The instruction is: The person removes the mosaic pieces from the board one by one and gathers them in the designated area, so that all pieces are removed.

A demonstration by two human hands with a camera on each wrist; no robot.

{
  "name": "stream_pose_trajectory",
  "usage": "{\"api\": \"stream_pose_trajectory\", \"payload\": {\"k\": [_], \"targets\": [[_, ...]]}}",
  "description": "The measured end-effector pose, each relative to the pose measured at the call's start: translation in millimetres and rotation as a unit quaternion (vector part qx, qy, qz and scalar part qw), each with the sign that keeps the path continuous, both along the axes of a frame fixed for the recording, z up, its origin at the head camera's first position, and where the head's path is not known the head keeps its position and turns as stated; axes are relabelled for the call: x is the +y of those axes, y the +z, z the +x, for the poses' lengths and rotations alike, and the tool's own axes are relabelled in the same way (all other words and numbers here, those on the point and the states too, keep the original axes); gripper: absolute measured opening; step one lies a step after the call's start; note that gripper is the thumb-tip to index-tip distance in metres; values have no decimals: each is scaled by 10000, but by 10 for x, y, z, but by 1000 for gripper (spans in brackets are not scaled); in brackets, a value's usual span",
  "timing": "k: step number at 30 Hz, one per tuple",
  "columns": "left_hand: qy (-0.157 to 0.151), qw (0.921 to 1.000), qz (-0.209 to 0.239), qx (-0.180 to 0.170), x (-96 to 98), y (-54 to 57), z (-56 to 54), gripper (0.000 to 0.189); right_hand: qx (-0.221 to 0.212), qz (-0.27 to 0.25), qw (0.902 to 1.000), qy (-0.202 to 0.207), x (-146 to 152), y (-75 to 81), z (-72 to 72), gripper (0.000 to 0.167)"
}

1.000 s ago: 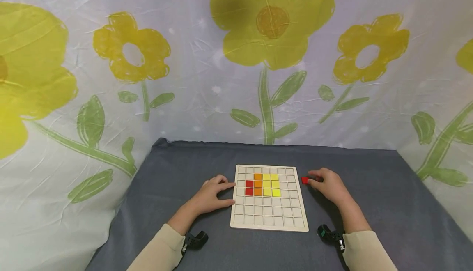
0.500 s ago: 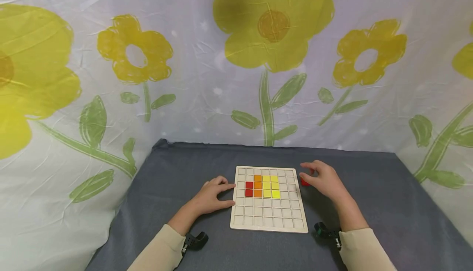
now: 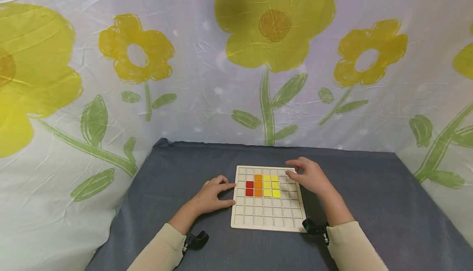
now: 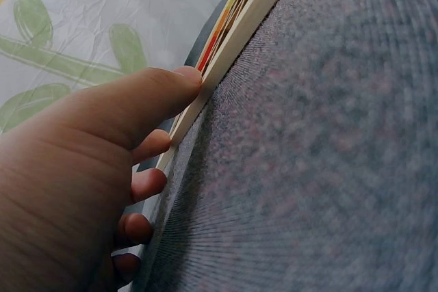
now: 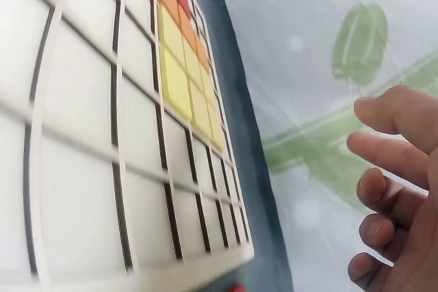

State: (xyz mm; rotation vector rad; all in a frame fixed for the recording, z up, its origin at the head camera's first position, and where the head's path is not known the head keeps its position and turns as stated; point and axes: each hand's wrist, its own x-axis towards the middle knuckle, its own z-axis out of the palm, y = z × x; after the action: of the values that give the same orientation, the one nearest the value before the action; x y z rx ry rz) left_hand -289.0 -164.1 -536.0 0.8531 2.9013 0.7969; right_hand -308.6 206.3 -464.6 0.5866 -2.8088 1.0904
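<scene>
Head view: left hand (image 3: 212, 197) braces the gridded board (image 3: 268, 212), right hand (image 3: 312, 176) poised by its far-right corner

The step in hand looks like tile placing. Two red tiles (image 3: 249, 184), a column of orange tiles (image 3: 258, 185) and two columns of yellow tiles (image 3: 267, 185) sit side by side in the board's cells, which lies flat on the dark cloth (image 3: 218, 238). The next move probably calls for lining a tile up with a bare cell while the board is kept from sliding.

The left thumb and index finger are spread wide, touching the board's left edge. The right thumb and index tips stand slightly apart; a red patch (image 3: 297, 168) shows between those fingers, but whether they pinch it I cannot tell. The right wrist view shows no tile at the fingertips, only a red sliver (image 5: 236, 288) beyond the board's edge.
</scene>
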Motion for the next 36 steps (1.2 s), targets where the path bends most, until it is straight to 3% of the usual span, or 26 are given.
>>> {"api": "stream_pose_trajectory", "payload": {"k": [11,17,25,36], "targets": [[-108,9996,-200,180,-4,11,-7,63,-286,184,9983,484,-348,-37,-70,39],[-191,9988,-313,317,1,2,-17,61,-471,410,9966,545,-519,-122,-129,37],[-228,9984,-399,317,1,-13,-28,61,-789,622,9943,369,-712,-189,-145,35],[-237,9985,-409,276,-4,12,-20,59,-864,870,9925,-23,-870,-293,-209,29]]}}
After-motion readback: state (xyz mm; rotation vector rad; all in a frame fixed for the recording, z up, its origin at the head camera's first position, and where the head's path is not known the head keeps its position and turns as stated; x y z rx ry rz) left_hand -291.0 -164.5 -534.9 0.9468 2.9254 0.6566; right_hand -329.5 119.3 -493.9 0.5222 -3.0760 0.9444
